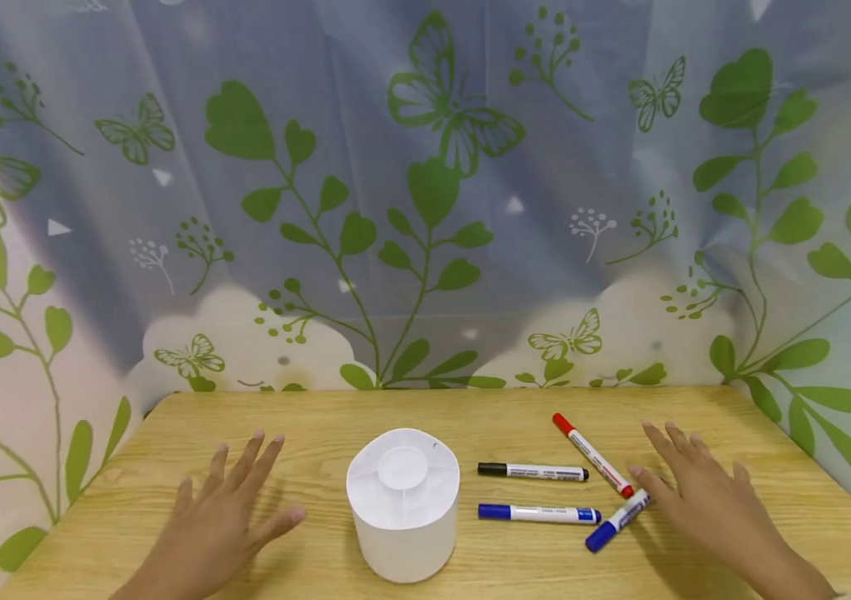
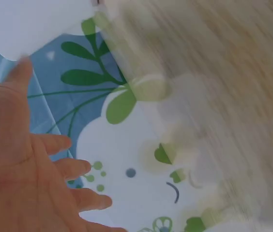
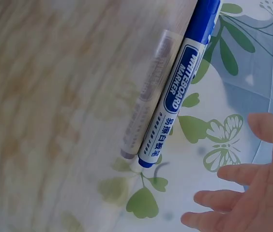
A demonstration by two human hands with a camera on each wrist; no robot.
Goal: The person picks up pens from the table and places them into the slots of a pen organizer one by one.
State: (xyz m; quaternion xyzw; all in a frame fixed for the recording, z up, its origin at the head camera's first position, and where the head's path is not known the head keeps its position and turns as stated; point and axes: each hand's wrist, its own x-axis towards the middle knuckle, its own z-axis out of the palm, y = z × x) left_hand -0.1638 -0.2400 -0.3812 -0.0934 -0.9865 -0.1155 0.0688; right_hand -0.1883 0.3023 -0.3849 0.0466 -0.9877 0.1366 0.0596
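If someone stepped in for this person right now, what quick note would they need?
Left hand: open, flat above the table, holding nothing, left of the white round holder.
Right hand: open, holding nothing, thumb at the nearer blue marker.
Red marker, black marker and second blue marker lie loose between holder and right hand.
Done: no marker picked up. Left: all four markers lie untouched.

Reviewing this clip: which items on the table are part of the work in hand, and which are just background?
In hand:
white round holder
black marker
red marker
two blue markers
left hand and right hand, both open, holding nothing

Just there:
wooden table
leaf-print curtain
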